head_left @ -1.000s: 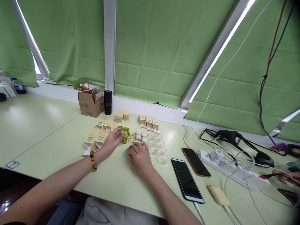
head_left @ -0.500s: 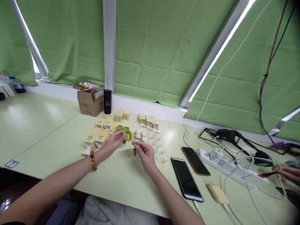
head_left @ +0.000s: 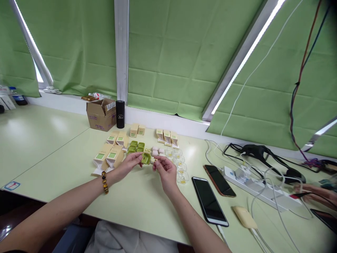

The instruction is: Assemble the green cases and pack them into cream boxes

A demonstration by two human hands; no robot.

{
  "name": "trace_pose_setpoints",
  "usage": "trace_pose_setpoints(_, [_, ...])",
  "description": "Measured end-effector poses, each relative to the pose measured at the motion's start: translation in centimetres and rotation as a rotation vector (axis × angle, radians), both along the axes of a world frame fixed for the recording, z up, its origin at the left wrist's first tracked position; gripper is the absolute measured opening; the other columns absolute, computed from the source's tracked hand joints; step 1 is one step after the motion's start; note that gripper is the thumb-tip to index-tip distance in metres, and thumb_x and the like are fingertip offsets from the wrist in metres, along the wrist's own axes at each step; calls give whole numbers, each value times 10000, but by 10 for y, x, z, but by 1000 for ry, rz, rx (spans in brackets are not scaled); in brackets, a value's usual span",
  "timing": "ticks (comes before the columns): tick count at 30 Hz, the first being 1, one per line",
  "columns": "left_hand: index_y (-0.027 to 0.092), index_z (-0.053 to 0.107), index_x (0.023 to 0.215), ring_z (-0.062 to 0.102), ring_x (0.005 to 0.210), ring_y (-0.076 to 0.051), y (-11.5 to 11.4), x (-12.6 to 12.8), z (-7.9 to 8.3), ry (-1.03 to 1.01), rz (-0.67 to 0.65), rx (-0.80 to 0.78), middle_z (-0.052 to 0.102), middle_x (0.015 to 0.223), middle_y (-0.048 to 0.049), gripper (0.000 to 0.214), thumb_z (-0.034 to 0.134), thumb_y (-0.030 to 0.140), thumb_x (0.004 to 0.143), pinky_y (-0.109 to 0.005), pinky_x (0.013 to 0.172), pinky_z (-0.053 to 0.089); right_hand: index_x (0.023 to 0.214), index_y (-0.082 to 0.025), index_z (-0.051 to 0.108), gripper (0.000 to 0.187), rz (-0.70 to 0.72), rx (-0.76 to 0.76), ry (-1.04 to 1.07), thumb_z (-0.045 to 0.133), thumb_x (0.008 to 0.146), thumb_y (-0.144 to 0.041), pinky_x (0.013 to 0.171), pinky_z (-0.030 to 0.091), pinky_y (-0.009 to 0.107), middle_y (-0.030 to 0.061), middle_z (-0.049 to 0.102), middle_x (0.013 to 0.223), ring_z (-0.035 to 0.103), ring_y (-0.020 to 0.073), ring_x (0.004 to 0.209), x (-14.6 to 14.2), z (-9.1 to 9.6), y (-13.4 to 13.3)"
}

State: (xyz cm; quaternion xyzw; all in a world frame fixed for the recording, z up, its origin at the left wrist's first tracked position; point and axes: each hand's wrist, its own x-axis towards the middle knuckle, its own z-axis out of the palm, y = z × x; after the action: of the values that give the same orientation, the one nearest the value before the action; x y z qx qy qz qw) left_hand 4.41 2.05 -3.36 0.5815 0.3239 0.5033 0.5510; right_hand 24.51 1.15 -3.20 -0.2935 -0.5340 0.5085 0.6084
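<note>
The left hand (head_left: 128, 164) holds a small green cup (head_left: 146, 159) in its fingers, hollow showing, above the table (head_left: 126, 207). The right hand's (head_left: 167, 172) fingers narrow beside it; whether they grip anything is unclear. Clear cups (head_left: 179, 163) contain yellow pieces; the cardboard box's (head_left: 98, 117) contents are hidden.

Above the desk (head_left: 123, 203), the left hand (head_left: 130, 162) grips a small green square cup (head_left: 146, 159); the right hand (head_left: 167, 171) is just beside it, its fingertips' contents too small to tell. Around the hands stand more green cups (head_left: 133, 143), pale pink blocks (head_left: 154, 153) and clear plastic cups (head_left: 182, 173). Cream cartons (head_left: 114, 155) lie left, two smartphones (head_left: 210, 200) right.
</note>
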Motion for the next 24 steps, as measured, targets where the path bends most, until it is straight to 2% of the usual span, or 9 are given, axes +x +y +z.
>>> trace_pose_setpoints(5, [183,760,1217,628,932,-214,0,-1,-7,10,-25,-23,720,1053,-94,475,743,551,918,-340,854,499,994,-207,754,242,-24,46,-63,828,819,-356,641,574,305,-1,700,733,646,150,632,-3,-1,-4])
trace_pose_setpoints(11, [212,721,1337,620,958,-209,-1,-1,-7,35,-54,-17,713,1093,-92,521,756,520,919,-314,841,497,1025,-209,749,145,-174,208,-267,706,916,-296,732,573,323,32,735,831,681,178,753,-3,-2,-8])
trace_pose_setpoints(15, [198,717,1344,625,985,-222,-4,1,-2,34,-91,3,710,1076,-101,536,757,521,918,-312,824,503,1014,-213,728,120,-245,330,-394,640,946,-258,727,546,310,40,733,869,660,178,769,-3,-1,-11])
trace_pose_setpoints(24, [198,725,1326,616,917,-191,-5,4,0,41,-107,23,713,1077,-95,522,767,514,913,-301,807,497,999,-221,716,116,-285,406,-454,626,928,-203,694,547,313,28,731,843,649,177,731,-3,-1,-12])
